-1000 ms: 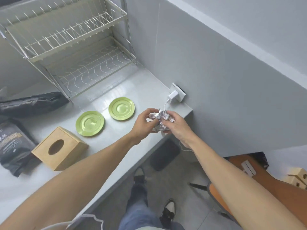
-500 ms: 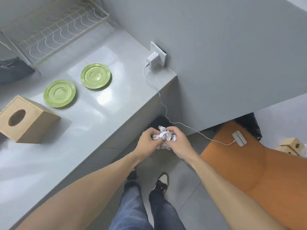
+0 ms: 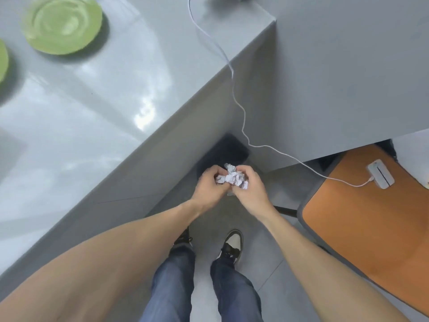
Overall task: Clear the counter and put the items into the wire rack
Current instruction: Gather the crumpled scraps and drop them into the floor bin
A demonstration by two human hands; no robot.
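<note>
**Hands crumple foil off the counter edge**

The left hand and right hand meet in front of the body, both closed around a crumpled silvery wad, held in the air past the counter's edge and above a dark bin on the floor. The grey counter fills the upper left. An orange chair seat sits at right. A green plate rests on the counter, blurred; a second plate is cut off at the left edge. A white cable trails over the counter edge to a small white device on the seat
</note>
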